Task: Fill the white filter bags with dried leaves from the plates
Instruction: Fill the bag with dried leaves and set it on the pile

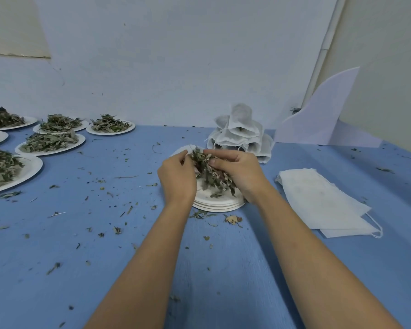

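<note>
Plates (37,166) at the left are cut by the frame edge, the left hand (176,176) and right hand (240,173) cover much of the plate stack (221,206), and whether a bag lies among the gripped leaves (209,178) cannot be told.

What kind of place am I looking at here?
Probably a makeshift herb-packing bench: plates of dried leaves on a blue table, a pile of filled filter bags by the wall, flat empty bags nearby.
</note>
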Tool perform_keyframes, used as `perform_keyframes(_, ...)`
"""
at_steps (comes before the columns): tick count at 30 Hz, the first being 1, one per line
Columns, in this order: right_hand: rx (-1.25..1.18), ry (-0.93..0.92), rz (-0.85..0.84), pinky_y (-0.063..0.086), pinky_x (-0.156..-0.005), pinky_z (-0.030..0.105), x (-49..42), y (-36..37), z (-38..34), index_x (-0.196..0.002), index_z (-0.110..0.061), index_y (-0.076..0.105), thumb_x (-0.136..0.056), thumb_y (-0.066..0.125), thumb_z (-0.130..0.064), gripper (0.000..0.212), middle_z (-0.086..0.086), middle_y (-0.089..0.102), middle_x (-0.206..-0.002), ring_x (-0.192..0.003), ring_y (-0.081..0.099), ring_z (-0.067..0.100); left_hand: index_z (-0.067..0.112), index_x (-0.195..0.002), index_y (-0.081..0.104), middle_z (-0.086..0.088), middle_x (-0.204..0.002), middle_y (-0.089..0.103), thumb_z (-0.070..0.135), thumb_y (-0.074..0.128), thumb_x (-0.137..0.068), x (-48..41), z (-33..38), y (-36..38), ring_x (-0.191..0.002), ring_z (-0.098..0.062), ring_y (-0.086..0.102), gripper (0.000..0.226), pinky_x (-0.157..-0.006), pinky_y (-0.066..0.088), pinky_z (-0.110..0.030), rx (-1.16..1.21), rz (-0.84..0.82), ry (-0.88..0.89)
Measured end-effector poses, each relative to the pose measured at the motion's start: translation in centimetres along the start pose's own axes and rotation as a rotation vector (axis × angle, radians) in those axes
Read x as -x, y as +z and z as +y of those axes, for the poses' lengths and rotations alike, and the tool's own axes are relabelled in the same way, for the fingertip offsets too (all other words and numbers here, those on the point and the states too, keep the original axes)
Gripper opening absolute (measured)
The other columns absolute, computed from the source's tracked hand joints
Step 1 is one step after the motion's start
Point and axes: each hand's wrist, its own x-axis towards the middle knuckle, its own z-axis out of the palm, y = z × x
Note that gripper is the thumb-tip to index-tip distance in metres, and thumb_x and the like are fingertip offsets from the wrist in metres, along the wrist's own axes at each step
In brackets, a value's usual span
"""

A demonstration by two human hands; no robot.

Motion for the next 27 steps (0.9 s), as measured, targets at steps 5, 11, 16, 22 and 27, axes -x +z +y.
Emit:
perform_keyframes(5, 0.212, -0.043, 0.130, 0.050, -0.071, 0.011, -0.2, 0.7, 0.2, -0.095, -0.018, 0.075, -0.083, 0.065, 0.002, 0.025, -0.008, 0.073, -0.080, -0.076, 0.067, 0.000, 0.016, -0.076, 0.066, -0.001, -0.071, 0.063, 0.012, 0.047, -0.095, 0.4, 0.4, 0.3, -0.067, -0.012, 0.051, 0.028, -0.054, 0.037, -0.013, 0.168, -0.081, -0.008)
perform_keyframes(11, 0.453, -0.076, 0.257, 0.046, -0.065, 0.010, -0.4, 1.5, 0.6, -0.098, -0.018, 0.076, -0.086, 0.063, -0.006, 0.022, -0.013, 0.068, -0.077, -0.072, 0.063, 0.006, 0.023, -0.072, 0.065, 0.004, -0.065, 0.059, 0.011, 0.051, -0.095, 0.3, 0.1, 0.5, -0.061, -0.008, 0.051, 0.029, -0.071, 0.046, -0.030, 0.373, -0.147, -0.084)
perform_keyframes(16, 0.571, -0.125, 0.305, 0.047, -0.077, 0.015, -0.2, 2.1, 0.9, -0.102, -0.013, 0.075, -0.087, 0.056, -0.001, 0.027, 0.001, 0.074, -0.097, -0.085, 0.064, 0.008, 0.013, -0.103, 0.071, 0.010, -0.078, 0.067, 0.012, 0.052, -0.095, 0.3, -0.1, 0.6, -0.073, -0.002, 0.060, 0.020, -0.070, 0.049, -0.014, 0.378, -0.180, -0.053)
perform_keyframes(22, 0.675, -0.161, 0.351, 0.048, -0.072, 0.026, 0.1, 2.6, 1.5, -0.095, -0.014, 0.077, -0.083, 0.049, 0.004, 0.035, 0.003, 0.074, -0.085, -0.080, 0.064, 0.016, 0.009, -0.118, 0.066, -0.011, -0.110, 0.069, 0.007, 0.050, -0.094, 0.9, 0.0, 0.9, -0.107, -0.020, 0.062, 0.029, -0.097, 0.048, -0.033, 0.274, -0.233, -0.020)
perform_keyframes(27, 0.555, -0.002, 0.338, 0.041, -0.063, 0.016, -0.5, 2.5, 0.9, -0.095, -0.013, 0.076, -0.086, 0.047, 0.000, 0.032, 0.001, 0.072, -0.086, -0.076, 0.057, 0.010, 0.012, -0.125, 0.062, 0.002, -0.111, 0.065, 0.011, 0.049, -0.096, 1.0, -0.3, 1.0, -0.098, -0.005, 0.056, 0.032, -0.078, 0.039, -0.001, 0.151, -0.227, 0.106)
